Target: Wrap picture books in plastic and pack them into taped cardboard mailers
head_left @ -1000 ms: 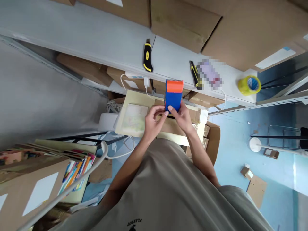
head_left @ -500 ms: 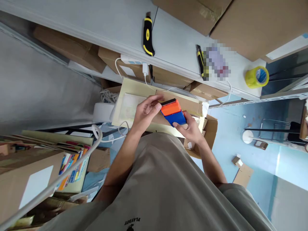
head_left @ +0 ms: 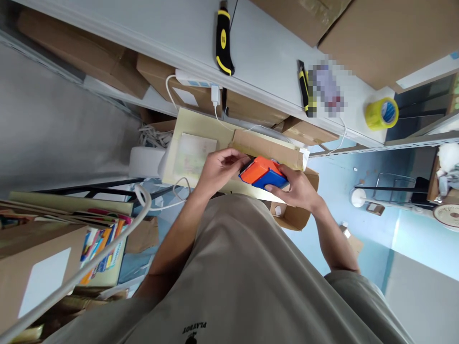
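Note:
An orange and blue tape dispenser [head_left: 264, 173] with a dark toothed edge is held above the worktop, in front of my body. My right hand [head_left: 299, 188] grips its blue end, thumb below and fingers behind. At the toothed end, my left hand [head_left: 224, 169] has its thumb and fingers pinched together. Whatever lies between those fingertips is hidden or too small to make out. Beneath the hands are a pale yellow board [head_left: 168, 167] and a flat piece of cardboard [head_left: 267, 145].
On the white shelf lie a black and yellow utility knife [head_left: 224, 43], a smaller cutter [head_left: 304, 88] and a yellow tape roll [head_left: 382, 113]. White cables run from a power strip [head_left: 193, 79]. An open carton [head_left: 297, 217] stands below right; a grey tube [head_left: 86, 263] crosses the left.
The dispenser has turned and shifted slightly right and down with my right hand. My left fingers have closed together at its toothed end. The camera view has shifted a little.

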`<state>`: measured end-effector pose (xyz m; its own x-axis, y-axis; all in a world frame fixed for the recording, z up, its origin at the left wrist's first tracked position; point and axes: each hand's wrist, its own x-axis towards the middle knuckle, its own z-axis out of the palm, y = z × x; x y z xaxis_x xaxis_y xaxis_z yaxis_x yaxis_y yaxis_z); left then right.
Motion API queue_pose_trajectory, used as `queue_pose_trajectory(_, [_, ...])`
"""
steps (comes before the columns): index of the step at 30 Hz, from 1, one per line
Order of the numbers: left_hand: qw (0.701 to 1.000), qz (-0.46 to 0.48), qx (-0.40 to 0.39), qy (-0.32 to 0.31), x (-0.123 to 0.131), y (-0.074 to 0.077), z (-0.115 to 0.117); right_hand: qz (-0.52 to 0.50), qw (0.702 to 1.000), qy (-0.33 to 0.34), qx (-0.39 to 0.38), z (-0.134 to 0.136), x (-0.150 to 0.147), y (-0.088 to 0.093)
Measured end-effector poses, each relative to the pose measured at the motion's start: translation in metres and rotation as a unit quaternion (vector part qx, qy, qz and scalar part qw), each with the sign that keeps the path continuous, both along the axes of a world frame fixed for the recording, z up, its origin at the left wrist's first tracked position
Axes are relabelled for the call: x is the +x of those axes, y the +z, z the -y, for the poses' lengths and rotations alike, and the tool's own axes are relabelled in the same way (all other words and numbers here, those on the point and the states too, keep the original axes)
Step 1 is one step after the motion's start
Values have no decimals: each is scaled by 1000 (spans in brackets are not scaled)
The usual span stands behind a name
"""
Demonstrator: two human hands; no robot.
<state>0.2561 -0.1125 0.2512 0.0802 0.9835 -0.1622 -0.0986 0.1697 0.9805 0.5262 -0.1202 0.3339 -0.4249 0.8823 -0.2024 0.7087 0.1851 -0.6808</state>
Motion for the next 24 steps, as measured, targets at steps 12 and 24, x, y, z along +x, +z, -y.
queue_pose_trajectory(12, [957, 82, -91, 265, -29, -46, -14, 176, 955, 60, -233, -68, 21, 76])
queue_pose_trajectory(24, [945, 62, -157, 281, -27, -95, -16, 225, 922, 97, -300, -115, 16, 3])
